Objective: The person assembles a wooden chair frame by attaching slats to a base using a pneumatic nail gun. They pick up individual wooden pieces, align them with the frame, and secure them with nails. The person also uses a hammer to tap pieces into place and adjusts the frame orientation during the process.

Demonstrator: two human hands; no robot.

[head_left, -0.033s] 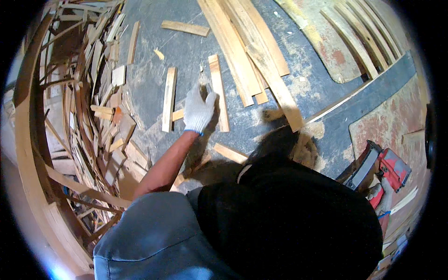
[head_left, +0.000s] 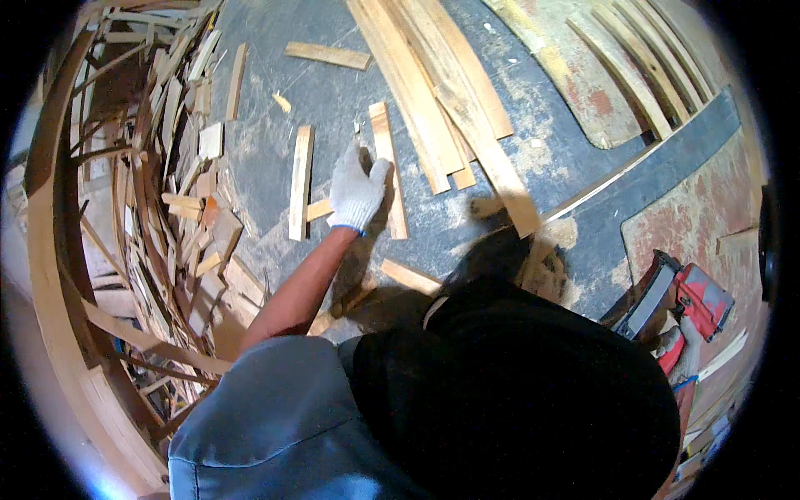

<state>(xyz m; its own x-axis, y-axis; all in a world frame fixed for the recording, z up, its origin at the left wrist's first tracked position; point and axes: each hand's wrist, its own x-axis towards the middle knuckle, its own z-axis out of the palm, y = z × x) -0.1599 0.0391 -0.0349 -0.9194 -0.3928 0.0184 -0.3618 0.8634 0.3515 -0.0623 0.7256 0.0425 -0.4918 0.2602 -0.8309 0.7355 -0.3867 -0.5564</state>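
The left hand [head_left: 357,193] lies flat and open on a wood strip [head_left: 388,169], same as before; the right hand [head_left: 685,354] grips a red nail gun [head_left: 679,302]

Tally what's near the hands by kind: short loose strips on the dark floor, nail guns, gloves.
Short loose wood strips on the dark floor: 5, namely one under the left hand at, and a stub
Red nail guns: 1, at the right hand
White gloves: 2, one on each hand
Total: 8
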